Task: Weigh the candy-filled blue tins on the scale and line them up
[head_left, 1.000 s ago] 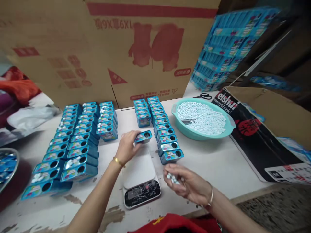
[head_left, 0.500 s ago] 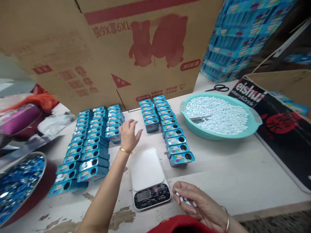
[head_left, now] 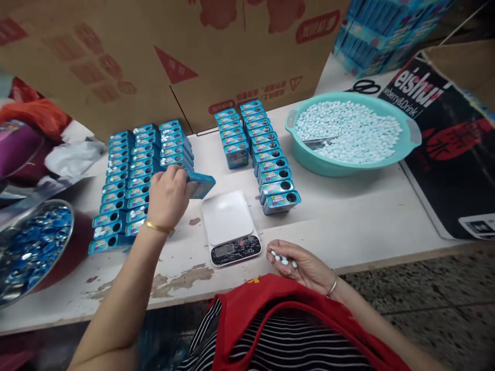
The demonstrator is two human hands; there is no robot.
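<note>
Left hand (head_left: 168, 195) gripping a blue box (head_left: 201, 185), tilted, jutting out to its right; right hand (head_left: 299, 264) curled around pale candies (head_left: 284, 261), near scale (head_left: 228, 219)

Table (head_left: 348, 226), white, surface worn in brown patches near the front edge. Far edge: cardboard carton (head_left: 116, 67), upright. Far right: scissors (head_left: 365, 86); turquoise basin (head_left: 344, 167). Centre front: digital scale (head_left: 228, 219). Left: three rows of blue boxes (head_left: 139, 180); beyond centre, two further rows (head_left: 266, 147).
</note>
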